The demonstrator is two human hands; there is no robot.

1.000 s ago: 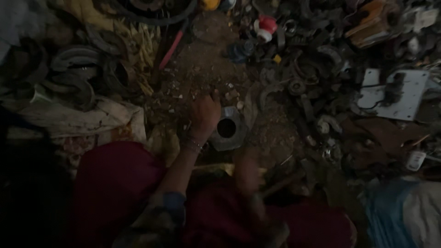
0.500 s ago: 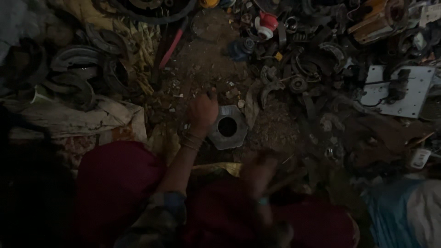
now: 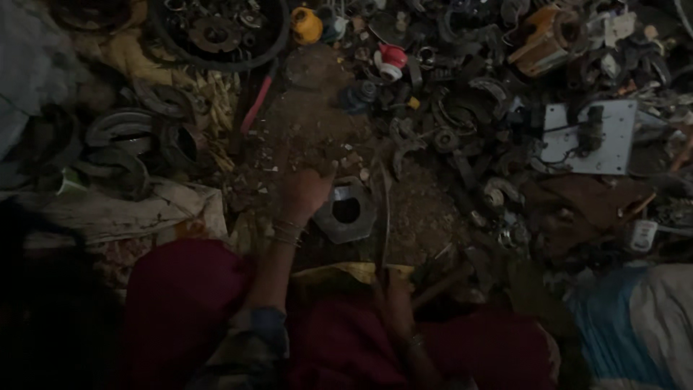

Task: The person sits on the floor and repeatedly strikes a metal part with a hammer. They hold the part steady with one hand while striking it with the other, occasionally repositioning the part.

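Grey hexagonal metal plate (image 3: pixel 348 211) with round hole, left hand (image 3: pixel 303 193) gripping its edge

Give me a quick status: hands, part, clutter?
Left hand on grey metal part. Right hand low, grip unclear. Scrap pile beyond.

Two hands, one hexagonal metal plate (image 3: pixel 348 211), one white panel (image 3: pixel 588 137), one yellow ball (image 3: pixel 307 24), one red-and-white cap (image 3: pixel 391 61).
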